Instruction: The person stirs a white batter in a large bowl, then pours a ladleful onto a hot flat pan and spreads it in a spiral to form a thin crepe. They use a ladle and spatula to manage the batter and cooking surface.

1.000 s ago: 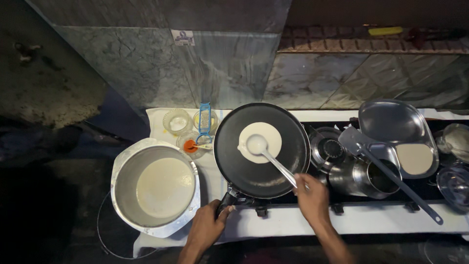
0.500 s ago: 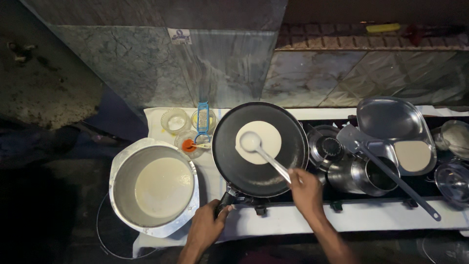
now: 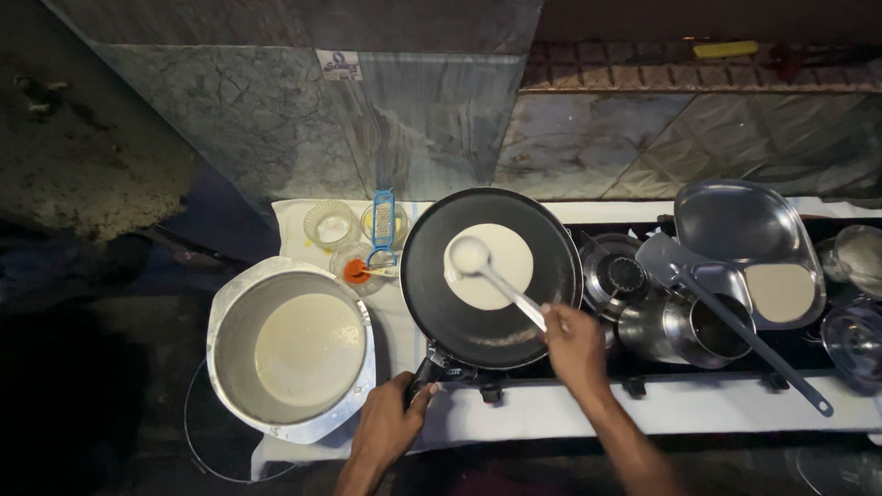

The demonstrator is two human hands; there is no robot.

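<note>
The ladle (image 3: 496,280) sits on white batter (image 3: 489,266), gripped by the right hand (image 3: 574,344). The left hand (image 3: 390,427) wraps the pan handle (image 3: 427,372), partly hiding it. A small white label (image 3: 338,64) hangs above.

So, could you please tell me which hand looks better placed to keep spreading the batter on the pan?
Probably the right hand: it holds the ladle, whose bowl sits on the batter. The left hand grips the pan handle, steadying the pan.

batter pot (image 3: 292,351) left of pan (image 3: 491,276); ladle (image 3: 496,281) in pan.
</note>
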